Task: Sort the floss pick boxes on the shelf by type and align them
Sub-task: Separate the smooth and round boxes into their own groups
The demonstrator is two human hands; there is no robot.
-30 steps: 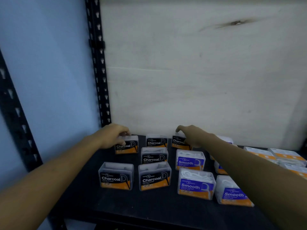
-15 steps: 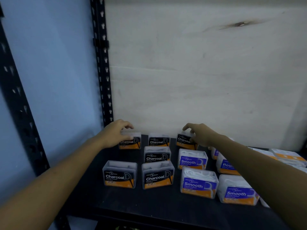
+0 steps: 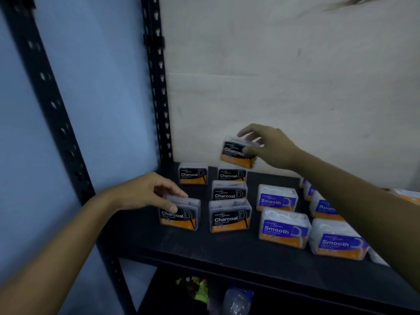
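Charcoal box (image 3: 236, 155), clear plastic with a black-and-orange label, is being held tilted in the air above the back of the black shelf (image 3: 227, 251), pinched between thumb and fingers of the right hand (image 3: 270, 147). The front-left Charcoal box (image 3: 184, 218) is being gripped on the shelf by the left hand (image 3: 147, 192), fingers over its top. 4 more Charcoal boxes (image 3: 229, 218) are standing nearby, with purple-labelled Smooth boxes (image 3: 284, 230) standing to their right.

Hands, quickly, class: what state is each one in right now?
Left hand: grips the front-left Charcoal box, standing on the shelf.
Right hand: holds a lifted Charcoal box, tilted above the shelf.
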